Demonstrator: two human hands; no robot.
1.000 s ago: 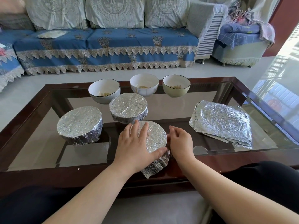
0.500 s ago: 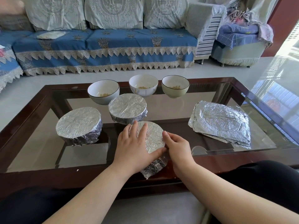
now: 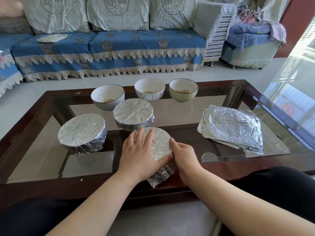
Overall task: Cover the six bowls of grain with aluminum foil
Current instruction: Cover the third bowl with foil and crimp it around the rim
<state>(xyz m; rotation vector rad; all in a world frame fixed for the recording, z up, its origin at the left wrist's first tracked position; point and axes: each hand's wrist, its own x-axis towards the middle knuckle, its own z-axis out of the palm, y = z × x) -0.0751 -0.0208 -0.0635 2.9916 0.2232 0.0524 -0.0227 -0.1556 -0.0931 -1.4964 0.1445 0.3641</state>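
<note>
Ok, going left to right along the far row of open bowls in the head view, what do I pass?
Grey-white bowl → white bowl → pale green bowl; each shows a little grain at the bottom and none has foil on it yet.

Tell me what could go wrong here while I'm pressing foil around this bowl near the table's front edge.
The near bowl sits close to the front edge of the glass table; pushing down with the left hand might tip or slide it toward you. The foil skirt under the right hand looks loose and crumpled at the bottom, so it may tear or stay unsealed. Reaching for the foil sheets could bump the covered bowls.
</note>
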